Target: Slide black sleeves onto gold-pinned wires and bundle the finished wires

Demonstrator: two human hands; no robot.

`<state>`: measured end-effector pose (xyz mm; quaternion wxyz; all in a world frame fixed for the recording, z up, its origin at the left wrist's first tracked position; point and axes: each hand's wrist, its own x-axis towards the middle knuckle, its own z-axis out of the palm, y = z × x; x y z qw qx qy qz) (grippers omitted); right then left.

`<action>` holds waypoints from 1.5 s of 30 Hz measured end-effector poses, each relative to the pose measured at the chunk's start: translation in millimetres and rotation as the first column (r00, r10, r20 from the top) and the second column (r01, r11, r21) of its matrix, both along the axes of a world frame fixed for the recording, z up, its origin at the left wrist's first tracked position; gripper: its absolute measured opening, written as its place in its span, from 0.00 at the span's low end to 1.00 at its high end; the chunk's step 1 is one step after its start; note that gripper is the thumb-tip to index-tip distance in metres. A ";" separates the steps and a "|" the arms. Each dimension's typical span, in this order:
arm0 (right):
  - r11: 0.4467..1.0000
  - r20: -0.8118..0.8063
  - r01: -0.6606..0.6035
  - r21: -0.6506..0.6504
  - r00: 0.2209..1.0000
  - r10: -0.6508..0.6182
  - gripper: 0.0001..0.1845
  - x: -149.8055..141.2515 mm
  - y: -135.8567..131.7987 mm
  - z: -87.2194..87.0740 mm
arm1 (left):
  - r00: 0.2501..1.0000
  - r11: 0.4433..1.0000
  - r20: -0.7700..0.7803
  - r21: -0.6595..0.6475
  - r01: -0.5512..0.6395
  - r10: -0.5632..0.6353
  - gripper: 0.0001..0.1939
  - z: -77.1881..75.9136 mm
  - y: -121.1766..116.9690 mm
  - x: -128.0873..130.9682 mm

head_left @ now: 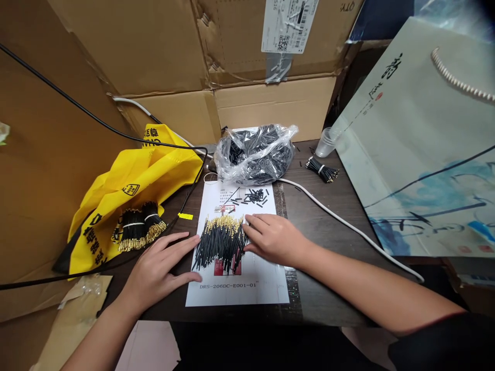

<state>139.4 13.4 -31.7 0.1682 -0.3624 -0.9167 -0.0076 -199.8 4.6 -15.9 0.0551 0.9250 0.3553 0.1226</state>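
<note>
A loose pile of short black wires with gold tips (220,239) lies on a white printed sheet (247,288) on the dark table. My left hand (158,268) rests flat, fingers stretched toward the pile's left edge. My right hand (273,238) lies on the sheet, its fingers touching the pile's right side, slightly curled. A few small black tube pieces (255,197) are scattered at the top of the sheet.
A clear plastic bag of black tubing (255,152) sits behind the sheet. Tied wire bundles (139,226) lie on a yellow bag (135,180) at left; another bundle (323,170) and a plastic cup (325,141) at right. A white cable (340,219), cardboard boxes and a paper gift bag (421,154) surround the table.
</note>
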 end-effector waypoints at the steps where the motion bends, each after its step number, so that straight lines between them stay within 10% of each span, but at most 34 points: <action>1: 1.000 -0.002 -0.008 0.006 1.000 0.008 0.25 -0.2 0.8 -1.2 | 1.000 1.000 0.014 -0.001 0.005 -0.005 0.39 -1.2 1.5 0.8; 32: 0.981 -0.107 -0.189 -0.030 0.977 0.185 0.20 13.6 21.2 -0.3 | 1.000 0.990 0.026 0.139 0.012 -0.015 0.37 -10.4 0.8 42.5; 45: 0.969 -0.126 -0.246 -0.012 0.962 0.243 0.15 15.2 24.3 1.8 | 0.993 0.993 0.090 -0.104 -0.061 0.070 0.37 -3.4 9.0 45.4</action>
